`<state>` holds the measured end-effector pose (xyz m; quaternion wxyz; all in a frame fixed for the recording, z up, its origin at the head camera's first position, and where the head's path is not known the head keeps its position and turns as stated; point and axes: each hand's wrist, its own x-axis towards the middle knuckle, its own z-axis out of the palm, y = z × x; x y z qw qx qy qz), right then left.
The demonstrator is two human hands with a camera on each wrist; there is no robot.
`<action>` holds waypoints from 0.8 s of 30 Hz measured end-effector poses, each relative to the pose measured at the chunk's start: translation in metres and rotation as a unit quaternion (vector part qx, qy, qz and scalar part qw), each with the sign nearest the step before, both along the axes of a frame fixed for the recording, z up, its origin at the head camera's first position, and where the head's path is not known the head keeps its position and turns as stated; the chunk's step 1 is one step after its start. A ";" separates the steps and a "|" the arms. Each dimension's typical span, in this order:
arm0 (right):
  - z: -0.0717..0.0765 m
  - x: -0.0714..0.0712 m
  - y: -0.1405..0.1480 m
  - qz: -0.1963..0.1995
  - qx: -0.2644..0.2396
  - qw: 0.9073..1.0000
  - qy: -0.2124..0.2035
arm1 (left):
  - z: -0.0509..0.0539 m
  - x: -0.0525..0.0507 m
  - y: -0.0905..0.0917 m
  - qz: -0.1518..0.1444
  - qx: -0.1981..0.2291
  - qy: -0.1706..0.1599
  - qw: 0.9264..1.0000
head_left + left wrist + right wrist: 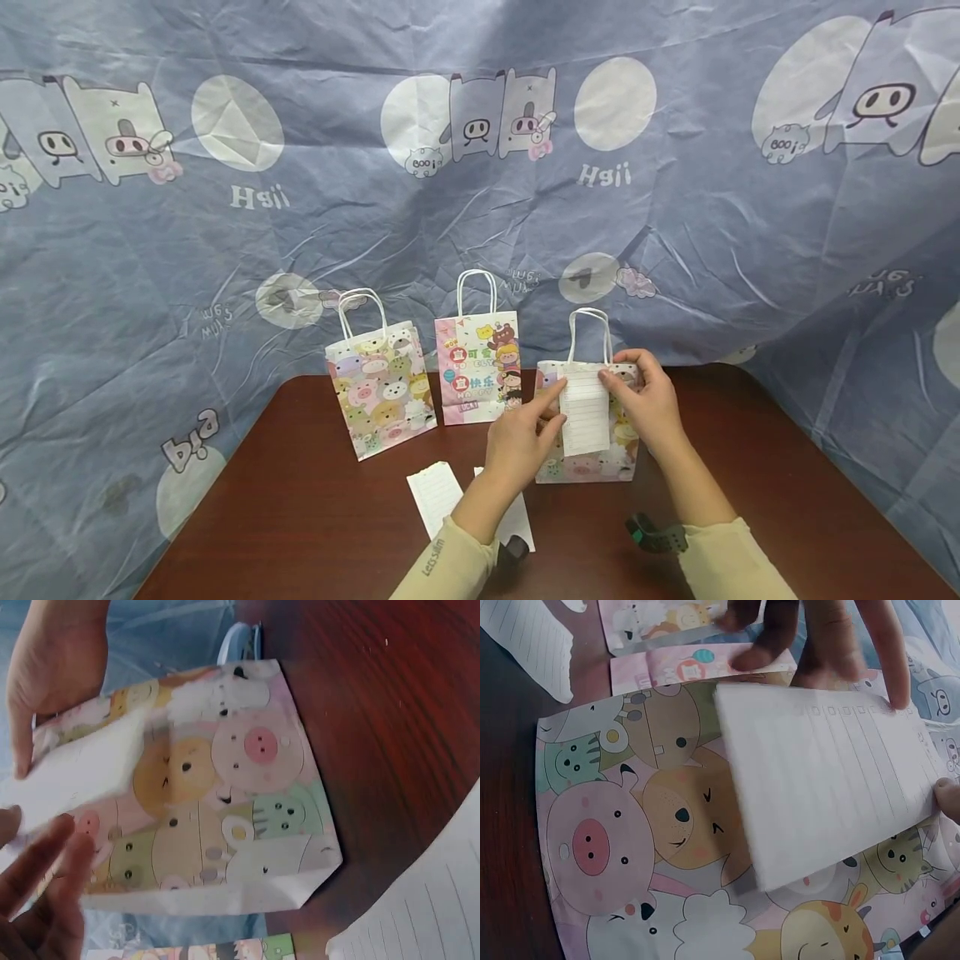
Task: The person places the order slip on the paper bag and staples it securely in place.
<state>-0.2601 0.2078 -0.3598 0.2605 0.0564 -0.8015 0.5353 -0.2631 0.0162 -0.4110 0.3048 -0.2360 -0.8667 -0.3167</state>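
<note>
A paper gift bag (585,471) printed with cartoon animals stands at the right, white twisted handles up. In front of its upper part hangs a lined paper sheet (587,421), its lower end standing off the bag in the right wrist view. My right hand (648,396) pinches the sheet's top right corner, thumb in front and fingers behind the bag's upper edge. My left hand (517,446) reaches in from the left, the index fingertip touching the sheet's left edge. Its other fingers (772,637) are loosely bent and hold nothing.
A second animal-print bag (382,392) stands tilted at the left; a pink and white bag (477,367) stands between. Two more lined sheets, a left one (435,498) and a right one (517,529), lie on the brown table (300,517). A blue patterned cloth (337,233) hangs behind.
</note>
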 end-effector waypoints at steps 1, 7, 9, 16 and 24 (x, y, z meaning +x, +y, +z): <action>0.000 0.000 0.000 0.002 -0.002 1.000 0.000 | 0.000 -0.001 -0.001 0.000 0.005 0.015 1.000; 0.000 0.001 -0.001 0.009 -0.013 1.000 0.010 | 0.005 -0.012 -0.006 0.010 0.083 0.088 0.993; 0.001 0.002 -0.002 0.009 -0.014 1.000 0.014 | 0.008 -0.016 -0.006 0.022 0.111 0.087 0.990; -0.003 0.000 -0.001 0.005 -0.020 1.000 0.009 | 0.015 -0.027 0.001 -0.021 0.162 -0.001 0.987; -0.027 -0.021 0.010 0.013 -0.036 0.999 0.014 | 0.016 -0.034 0.014 -0.137 0.249 -0.057 0.957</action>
